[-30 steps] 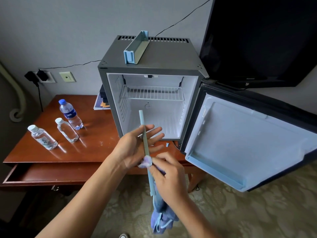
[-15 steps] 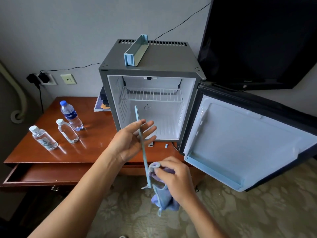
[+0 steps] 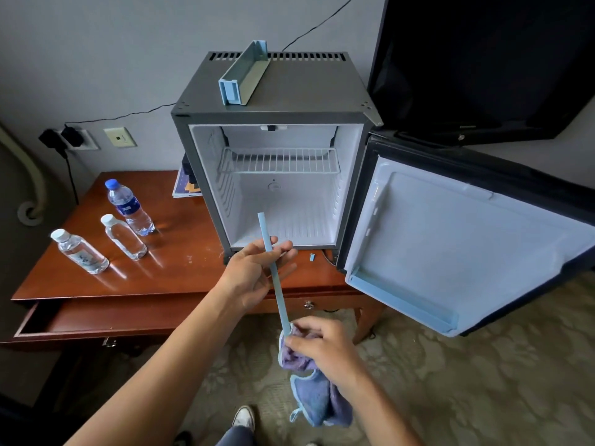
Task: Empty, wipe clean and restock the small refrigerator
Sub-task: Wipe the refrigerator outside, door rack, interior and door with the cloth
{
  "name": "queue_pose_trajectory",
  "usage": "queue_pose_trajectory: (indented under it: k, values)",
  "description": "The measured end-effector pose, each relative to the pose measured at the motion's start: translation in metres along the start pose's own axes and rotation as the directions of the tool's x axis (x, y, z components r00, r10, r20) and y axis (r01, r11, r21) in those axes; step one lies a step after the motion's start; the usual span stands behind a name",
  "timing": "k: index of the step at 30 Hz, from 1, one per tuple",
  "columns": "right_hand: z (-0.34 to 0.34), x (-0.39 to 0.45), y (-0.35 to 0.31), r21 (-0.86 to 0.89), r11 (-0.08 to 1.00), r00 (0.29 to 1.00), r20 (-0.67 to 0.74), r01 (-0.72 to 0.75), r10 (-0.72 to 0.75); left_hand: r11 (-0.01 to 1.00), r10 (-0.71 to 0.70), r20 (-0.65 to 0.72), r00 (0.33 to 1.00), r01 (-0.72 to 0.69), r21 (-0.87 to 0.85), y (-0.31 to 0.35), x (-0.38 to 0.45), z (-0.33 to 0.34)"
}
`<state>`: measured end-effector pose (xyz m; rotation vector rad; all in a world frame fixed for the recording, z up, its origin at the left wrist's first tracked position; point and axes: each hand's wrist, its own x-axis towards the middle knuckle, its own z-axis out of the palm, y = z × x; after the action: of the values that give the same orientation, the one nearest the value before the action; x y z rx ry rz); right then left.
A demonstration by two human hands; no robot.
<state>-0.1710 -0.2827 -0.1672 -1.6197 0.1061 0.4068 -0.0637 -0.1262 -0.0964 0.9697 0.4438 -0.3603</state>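
While the small refrigerator (image 3: 277,91) stands on the wooden table (image 3: 180,278) with its door (image 3: 457,246) swung wide to the right, the person holds a thin light-blue strip (image 3: 273,268) in front of the bare white interior. The left hand (image 3: 254,275) supports the strip near its upper half, palm turned up, fingers mostly straight and spread, with the strip lying across them; whether the thumb presses on it cannot be told. The right hand (image 3: 325,346) is curled round a purple-blue cloth (image 3: 318,397), pinching it against the strip's lower end, and the rest of the cloth hangs down below the fist. The strip runs upward and slightly left from the cloth, its top end showing against the floor of the refrigerator's cavity. Inside, a white wire shelf (image 3: 280,160) sits in the upper part. A light-blue door bin (image 3: 244,75) lies on the refrigerator's grey top, angled toward the back vents. Three water bottles stand together on the left of the table, well apart from the refrigerator: a blue-capped bottle (image 3: 128,207) farthest back and two white-capped bottles (image 3: 124,236) (image 3: 79,251) nearer the front edge. A small blue clip (image 3: 312,256) lies on the table just in front of the refrigerator. Below the tabletop, a drawer (image 3: 106,320) stands pulled out.
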Motion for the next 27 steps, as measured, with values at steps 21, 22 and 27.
queue_pose_trajectory:
  k: [21,22,27]
  values:
    - [-0.030,0.247,0.045,-0.431,0.711,0.754,-0.622,-0.555,0.212,0.866,-0.093,0.116,0.989,0.023,0.500,0.014,0.103,-0.111]
    - [-0.034,0.265,0.049,-0.486,0.659,0.753,-0.630,-0.574,0.191,0.862,-0.097,0.128,0.987,0.019,0.507,0.014,0.107,-0.115]
    - [-0.038,0.329,0.088,-0.647,0.485,0.778,-0.616,-0.588,0.122,0.834,-0.100,0.180,0.978,-0.016,0.552,0.017,0.123,-0.134]
